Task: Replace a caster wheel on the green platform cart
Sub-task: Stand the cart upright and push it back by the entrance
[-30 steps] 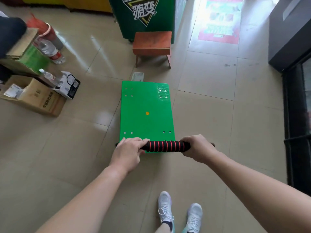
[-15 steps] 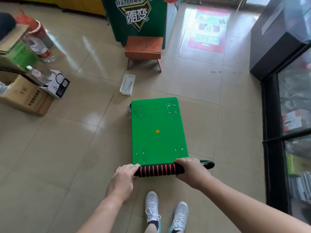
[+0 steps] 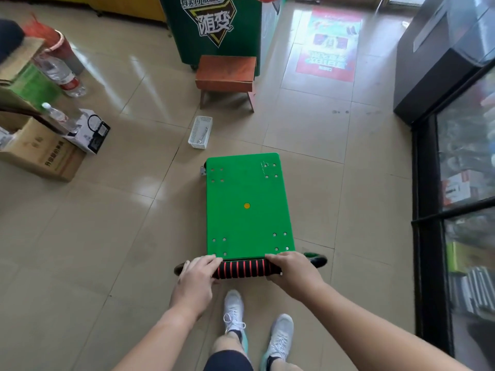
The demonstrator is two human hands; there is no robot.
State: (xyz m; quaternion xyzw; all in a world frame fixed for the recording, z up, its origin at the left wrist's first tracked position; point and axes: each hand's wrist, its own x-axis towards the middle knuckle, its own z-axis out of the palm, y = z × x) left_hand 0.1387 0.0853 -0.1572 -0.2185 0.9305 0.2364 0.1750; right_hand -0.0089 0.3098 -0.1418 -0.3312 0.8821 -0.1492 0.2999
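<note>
Head view: white shoes [image 3: 254,322] are seen nearest, w/ the left hand [image 3: 197,277] and right hand [image 3: 292,274] just ahead. Each is wrapped round one end of the handle [image 3: 243,269], a black foam bar w/ red rings; fingers are curled over the top, thumbs hidden. Risks, as judged: the tiled floor [image 3: 107,236] looks glossy, so the green platform cart [image 3: 249,210] may roll or skid away if tipped w/o a firm hold, and a slip on the foam would drop the deck near the feet. The cart is located on the floor directly in front, its near edge under the handle. The deck is flat and bright green, w/ a yellow dot at centre and a cluster of four bolt holes at each corner; faint scratch-like marks are noted at the far-right cluster. One caster [image 3: 203,168] protrudes at the far-left corner; the others are hidden, so the faulty one cannot be identified. A white basket [image 3: 193,135] w/ a wrench [image 3: 203,133] lies just beyond that corner and may be struck if the cart is pushed fwd. A wooden stool [image 3: 226,73] stands farther off.
</note>
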